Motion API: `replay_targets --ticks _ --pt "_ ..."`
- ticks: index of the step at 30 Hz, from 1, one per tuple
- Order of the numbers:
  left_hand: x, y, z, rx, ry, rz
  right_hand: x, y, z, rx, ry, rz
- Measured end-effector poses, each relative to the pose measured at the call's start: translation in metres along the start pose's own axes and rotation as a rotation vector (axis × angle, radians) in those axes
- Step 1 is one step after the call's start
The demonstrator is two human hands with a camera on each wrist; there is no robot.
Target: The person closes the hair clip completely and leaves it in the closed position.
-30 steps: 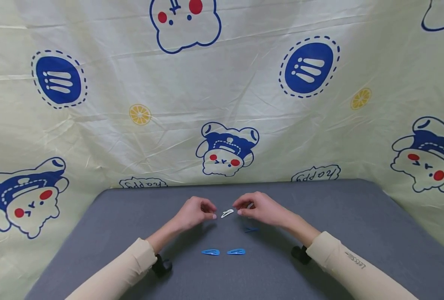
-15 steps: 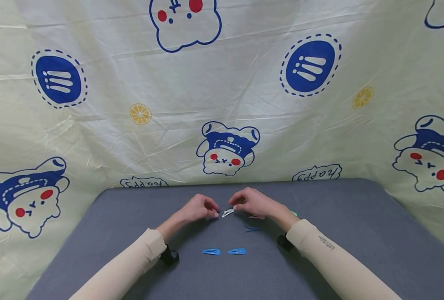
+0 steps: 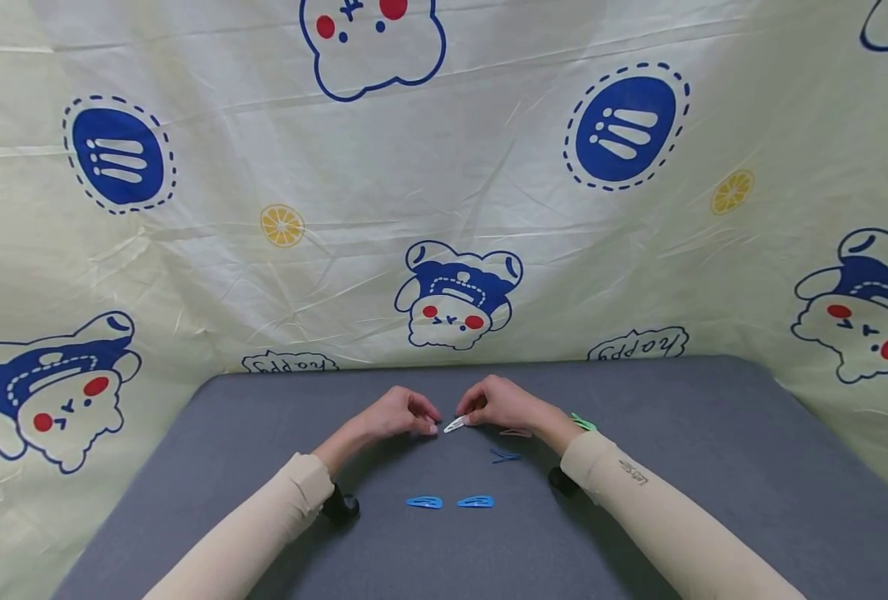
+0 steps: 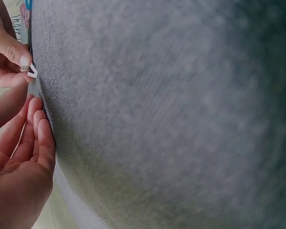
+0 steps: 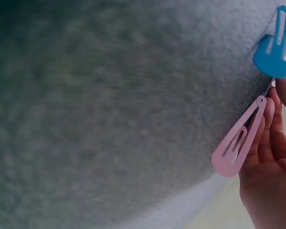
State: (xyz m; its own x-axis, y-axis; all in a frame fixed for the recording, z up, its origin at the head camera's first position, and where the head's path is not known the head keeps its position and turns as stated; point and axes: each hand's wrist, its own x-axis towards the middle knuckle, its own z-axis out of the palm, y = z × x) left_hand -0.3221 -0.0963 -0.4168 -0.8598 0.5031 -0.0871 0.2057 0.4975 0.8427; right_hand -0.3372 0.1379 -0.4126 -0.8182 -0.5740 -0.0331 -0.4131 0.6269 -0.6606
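A white snap hair clip [image 3: 454, 424] is at the far middle of the table, its right end pinched by the thumb and fingers of my right hand [image 3: 499, 403]. In the left wrist view the white hair clip [image 4: 33, 70] also shows between that hand's fingertips. My left hand [image 3: 397, 413] is just left of the clip, fingers loosely bent and holding nothing; its thumb tip is very close to the clip, and whether they touch I cannot tell. Behind my right hand's wrist lie a pink hair clip [image 5: 231, 145] and a blue hair clip [image 5: 275, 55] with its arm sprung up.
On the grey table [image 3: 278, 467], two blue hair clips [image 3: 424, 502] lie side by side nearer the front. A green hair clip [image 3: 583, 422] is partly hidden behind the right forearm. A printed curtain [image 3: 353, 167] hangs at the back edge.
My right hand has moved left and now pinches the white hair clip, which lay loose between the hands. My left hand has shifted slightly right. The pink and green clips have come into sight.
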Motion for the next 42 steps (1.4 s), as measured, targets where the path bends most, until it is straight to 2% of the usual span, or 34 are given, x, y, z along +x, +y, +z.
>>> replay_targets --ticks 8,16,25,35,42 --pt "-0.004 0.001 0.002 -0.025 0.016 0.005 -0.002 0.000 0.003 0.028 0.022 0.018" --pt "-0.005 0.000 0.004 -0.037 0.039 0.021 -0.006 0.000 0.002 0.003 0.037 0.041" --pt "-0.008 -0.001 0.003 -0.022 0.060 0.026 -0.019 -0.006 -0.001 -0.035 0.055 0.022" --pt "-0.013 0.001 0.003 0.004 0.081 0.097 -0.032 -0.013 -0.001 0.033 0.152 0.058" --pt "-0.015 0.004 0.005 0.033 0.107 0.146 -0.042 -0.023 0.000 0.067 0.208 0.025"
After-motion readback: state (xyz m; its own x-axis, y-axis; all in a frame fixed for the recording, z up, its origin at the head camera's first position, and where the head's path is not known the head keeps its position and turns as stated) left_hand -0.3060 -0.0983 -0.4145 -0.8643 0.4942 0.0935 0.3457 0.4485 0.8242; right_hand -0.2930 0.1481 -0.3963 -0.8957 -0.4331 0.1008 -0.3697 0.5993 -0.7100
